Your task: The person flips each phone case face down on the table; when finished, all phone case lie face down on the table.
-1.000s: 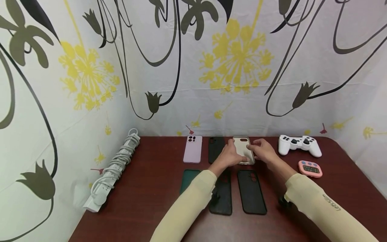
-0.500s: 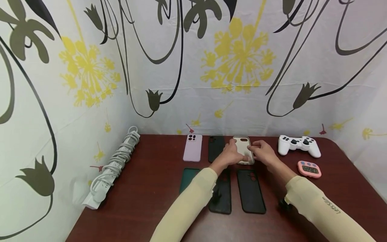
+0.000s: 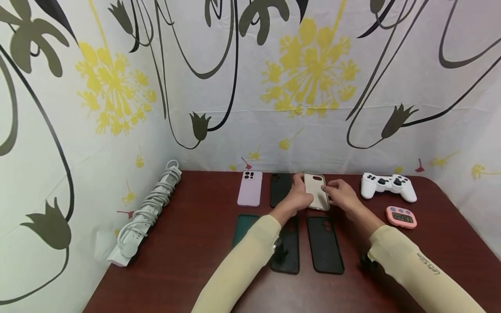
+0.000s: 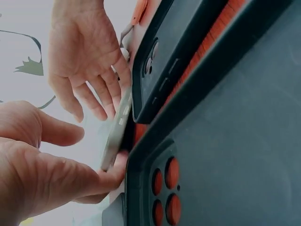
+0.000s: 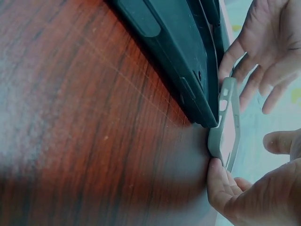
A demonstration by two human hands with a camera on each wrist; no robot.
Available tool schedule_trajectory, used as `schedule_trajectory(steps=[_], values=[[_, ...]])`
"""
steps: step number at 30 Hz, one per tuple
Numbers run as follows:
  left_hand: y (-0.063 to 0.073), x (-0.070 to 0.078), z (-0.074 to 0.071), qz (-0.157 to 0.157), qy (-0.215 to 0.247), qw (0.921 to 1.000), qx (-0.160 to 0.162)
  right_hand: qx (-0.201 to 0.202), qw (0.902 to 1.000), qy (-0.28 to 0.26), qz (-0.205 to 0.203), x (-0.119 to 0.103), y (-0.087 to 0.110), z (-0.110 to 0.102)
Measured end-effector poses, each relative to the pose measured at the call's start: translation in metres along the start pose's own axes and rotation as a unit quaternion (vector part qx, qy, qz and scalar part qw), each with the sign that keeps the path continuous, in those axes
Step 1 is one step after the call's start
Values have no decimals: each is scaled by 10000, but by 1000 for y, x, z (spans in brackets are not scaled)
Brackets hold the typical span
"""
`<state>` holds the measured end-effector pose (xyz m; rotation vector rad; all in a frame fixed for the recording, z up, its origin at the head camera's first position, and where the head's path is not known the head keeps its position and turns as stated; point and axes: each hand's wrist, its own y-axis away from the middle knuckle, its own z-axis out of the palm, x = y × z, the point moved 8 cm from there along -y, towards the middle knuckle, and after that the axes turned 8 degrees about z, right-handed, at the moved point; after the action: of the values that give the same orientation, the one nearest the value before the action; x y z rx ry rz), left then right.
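A cream phone case [image 3: 317, 194] lies at the back of the table, between my two hands. My left hand [image 3: 295, 198] is at its left side; in the left wrist view its fingertips touch the edge of the case [image 4: 114, 134], while the thumb [image 4: 63, 132] stands apart from it. On the other side, my right hand [image 3: 342, 196] touches the right edge. The right wrist view shows those fingertips [image 5: 215, 172] against the case's corner, with the thumb [image 5: 278, 142] raised away. Neither hand is curled round the case.
Left of the case lie a dark phone case [image 3: 278, 187] and a lilac phone or case [image 3: 249, 189]. Nearer are a green case [image 3: 243, 226] and two black cases, one [image 3: 325, 245] uncovered. A white game controller [image 3: 387, 187], pink timer [image 3: 401, 217] and corded power strip [image 3: 148, 213] flank them.
My left thumb has drawn back from over the cream case's near end, and the left hand has shifted slightly left. My right hand stays at the right edge. The head view has tilted slightly.
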<state>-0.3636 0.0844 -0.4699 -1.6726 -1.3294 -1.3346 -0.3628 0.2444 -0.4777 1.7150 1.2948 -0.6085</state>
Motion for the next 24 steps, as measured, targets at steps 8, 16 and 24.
schedule_trajectory(steps=[8, 16, 24], values=[[-1, 4, -14, 405, 181, 9981, 433, 32, 10000, -37, -26, -11, -1, 4], [2, 1, -15, 346, 1021, 9896, 952, 70, 9999, -114, 85, -11, 0, 5], [4, 2, -11, 143, 1381, 9865, 870, 7, 9996, -228, 146, -9, -1, 6]])
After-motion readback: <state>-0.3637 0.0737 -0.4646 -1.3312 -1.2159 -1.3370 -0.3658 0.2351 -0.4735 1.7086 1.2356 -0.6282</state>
